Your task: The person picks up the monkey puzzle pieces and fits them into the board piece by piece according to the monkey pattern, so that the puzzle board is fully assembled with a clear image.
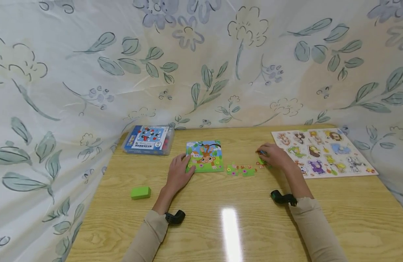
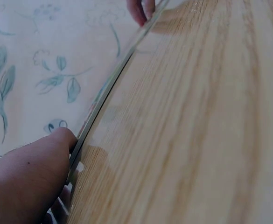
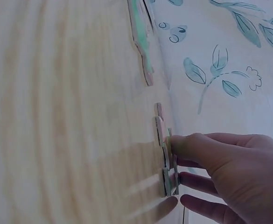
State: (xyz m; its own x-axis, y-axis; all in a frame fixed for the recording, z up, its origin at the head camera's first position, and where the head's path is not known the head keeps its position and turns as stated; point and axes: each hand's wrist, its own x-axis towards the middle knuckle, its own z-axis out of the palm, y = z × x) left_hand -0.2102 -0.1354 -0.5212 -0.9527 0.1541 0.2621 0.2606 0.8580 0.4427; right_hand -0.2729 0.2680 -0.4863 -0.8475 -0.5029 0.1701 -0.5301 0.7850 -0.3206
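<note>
A square monkey picture board (image 1: 206, 156) lies flat on the table. My left hand (image 1: 179, 171) rests at its left side, fingers along the left edge and thumb at the lower corner; the left wrist view shows the thumb (image 2: 64, 137) against the board's edge. My right hand (image 1: 275, 155) pinches a small jigsaw piece (image 1: 263, 152) between thumb and fingertips, low over several loose pieces (image 1: 260, 165). In the right wrist view, pieces (image 3: 165, 163) stand near the thumb and fingers of that hand (image 3: 234, 172). A short row of green and pink jigsaw pieces (image 1: 242, 170) lies between both hands.
A clear box with a blue label (image 1: 149, 140) sits at the back left. Nearer the front left is a green block (image 1: 141, 193). A large animal picture board (image 1: 322, 153) lies to the right of the right hand. Floral cloth (image 1: 201, 65) hangs behind the table (image 1: 201, 225).
</note>
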